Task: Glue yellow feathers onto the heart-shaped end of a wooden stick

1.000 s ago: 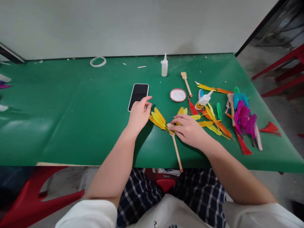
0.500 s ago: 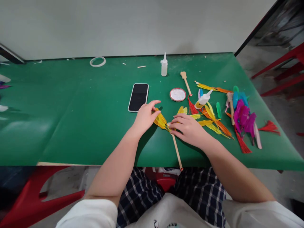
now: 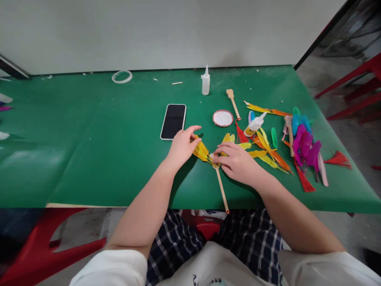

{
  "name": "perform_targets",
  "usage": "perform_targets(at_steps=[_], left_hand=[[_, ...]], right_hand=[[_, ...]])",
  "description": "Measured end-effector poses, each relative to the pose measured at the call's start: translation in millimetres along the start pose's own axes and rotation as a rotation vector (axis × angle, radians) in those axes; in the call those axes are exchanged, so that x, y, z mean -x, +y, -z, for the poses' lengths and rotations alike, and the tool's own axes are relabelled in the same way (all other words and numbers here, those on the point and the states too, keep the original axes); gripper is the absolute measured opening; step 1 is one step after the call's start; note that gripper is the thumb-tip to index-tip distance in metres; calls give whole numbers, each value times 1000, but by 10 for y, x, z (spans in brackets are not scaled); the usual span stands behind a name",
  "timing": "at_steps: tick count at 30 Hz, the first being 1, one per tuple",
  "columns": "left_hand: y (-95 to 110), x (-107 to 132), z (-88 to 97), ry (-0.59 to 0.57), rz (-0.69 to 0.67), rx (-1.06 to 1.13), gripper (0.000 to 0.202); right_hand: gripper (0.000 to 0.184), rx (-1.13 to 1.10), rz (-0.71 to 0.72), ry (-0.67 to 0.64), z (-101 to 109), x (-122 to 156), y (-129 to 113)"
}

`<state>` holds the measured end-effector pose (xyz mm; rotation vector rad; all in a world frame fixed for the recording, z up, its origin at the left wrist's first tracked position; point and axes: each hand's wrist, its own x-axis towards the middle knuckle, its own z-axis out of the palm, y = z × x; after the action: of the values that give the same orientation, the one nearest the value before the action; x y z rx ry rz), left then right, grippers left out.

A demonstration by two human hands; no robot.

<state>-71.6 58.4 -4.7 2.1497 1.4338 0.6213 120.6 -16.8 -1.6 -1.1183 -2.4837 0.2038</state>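
Observation:
A wooden-handled feather fan lies near the table's front edge, its thin handle [image 3: 222, 188] pointing toward me. Yellow feathers [image 3: 201, 151] spread up and left from its rounded head [image 3: 214, 161]. My left hand [image 3: 183, 145] has its thumb and fingers closed around the outer part of these feathers. At the head, the bent fingers of my right hand [image 3: 235, 161] press down by the feather bases. Another yellow feather [image 3: 228, 138] pokes out beyond the right hand, its lower part hidden beneath the fingers.
A phone [image 3: 174, 121] lies behind my left hand. Around the middle are a round dish of white stuff [image 3: 223, 118], a standing glue bottle [image 3: 205, 82] and a tasselled wooden stick [image 3: 233, 103]. Rightward lie a tilted glue bottle [image 3: 255, 124], loose feathers [image 3: 270, 155] and purple feathers [image 3: 303, 147].
The fingers of my right hand have shifted slightly, and more of the fan's head shows beneath them. My left hand stays where it was on the feathers.

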Motion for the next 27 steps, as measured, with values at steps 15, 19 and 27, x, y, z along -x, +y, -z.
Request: perform_targets(at_steps=[15,19,27], left_hand=[[-131,-25,15,78,15,48,37],[-126,-30,75,151,53,69,36],[32,16,59,5,4,52,37]], right_hand=[[29,-45,-39,22,-52,-16,48],[30,-69,-17,53,-62,-16,63],[31,-106,-42,69,-94,-7,96]])
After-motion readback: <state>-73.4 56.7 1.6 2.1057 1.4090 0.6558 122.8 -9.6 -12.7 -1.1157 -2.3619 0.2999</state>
